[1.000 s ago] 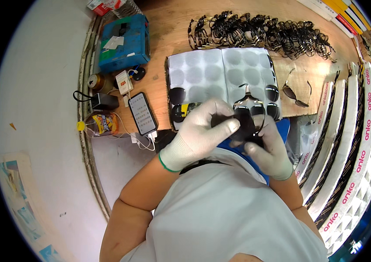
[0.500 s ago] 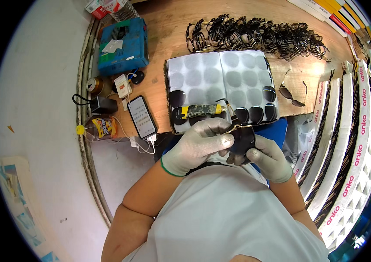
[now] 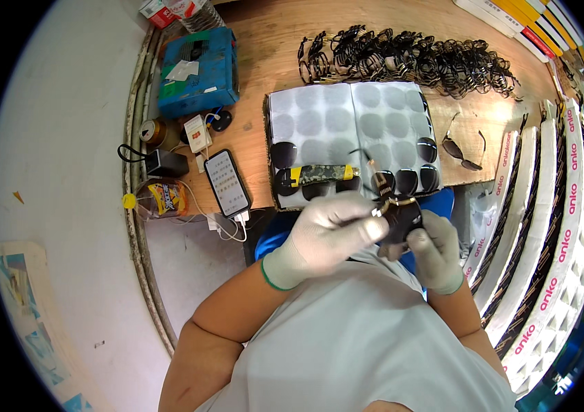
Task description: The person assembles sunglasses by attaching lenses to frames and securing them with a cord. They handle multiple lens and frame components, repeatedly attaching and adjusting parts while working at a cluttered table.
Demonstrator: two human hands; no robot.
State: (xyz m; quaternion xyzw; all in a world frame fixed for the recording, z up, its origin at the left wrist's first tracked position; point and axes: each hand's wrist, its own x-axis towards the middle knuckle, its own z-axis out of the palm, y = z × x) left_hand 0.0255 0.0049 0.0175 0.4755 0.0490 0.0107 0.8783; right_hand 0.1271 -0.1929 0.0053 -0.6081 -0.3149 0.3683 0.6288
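Both my hands wear pale knit gloves and meet in front of my body at the near edge of a box of lenses. Between them is a pair of dark sunglasses (image 3: 405,218), one temple sticking up and away over the box. My left hand (image 3: 333,237) pinches the frame's left side with thumb and fingers. My right hand (image 3: 436,250) grips the dark lens side, thumb on top; its other fingers are partly hidden. Just beyond, a yellow-and-camouflage handled tool (image 3: 323,175) lies across the box (image 3: 269,137) of dark round lenses under white paper.
A heap of dark eyeglass frames (image 3: 409,62) lies at the back. Another pair of sunglasses (image 3: 462,151) rests right of the box. To the left are a phone (image 3: 228,182), a blue case (image 3: 198,72) and a black block (image 3: 166,163). Racks of frames (image 3: 536,206) stand at the right.
Both hands and the sunglasses have shifted a little to the right. The raised temple has moved with them. The whole view has shifted slightly.
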